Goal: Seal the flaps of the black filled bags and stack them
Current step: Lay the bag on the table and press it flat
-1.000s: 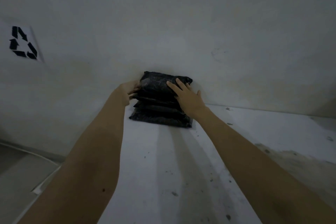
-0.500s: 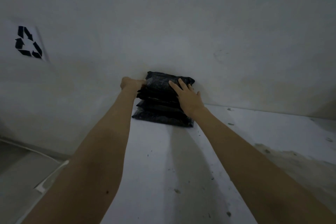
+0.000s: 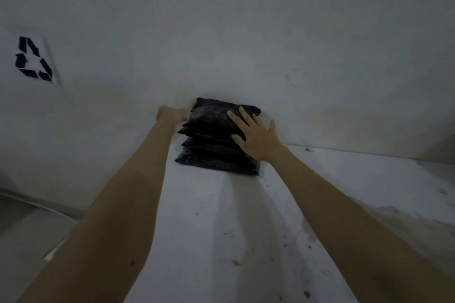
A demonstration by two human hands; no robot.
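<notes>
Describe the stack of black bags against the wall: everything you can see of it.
The stack of black bags holds about four filled pouches of glossy, crinkled black plastic, lying flat one on another, slightly offset. It sits on the white table, its back at the wall. The right hand lies flat, fingers spread, across the top bag's right side; the left hand is at the upper left edge, grip unclear.

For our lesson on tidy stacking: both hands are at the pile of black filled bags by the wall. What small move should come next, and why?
Probably nudge the top black plastic bag square over those beneath. The stack of black filled bags looks uneven, with edges jutting out at the left. The right hand lies flat and open on it, and the left hand is at its left edge, so both seem placed to align it.
</notes>
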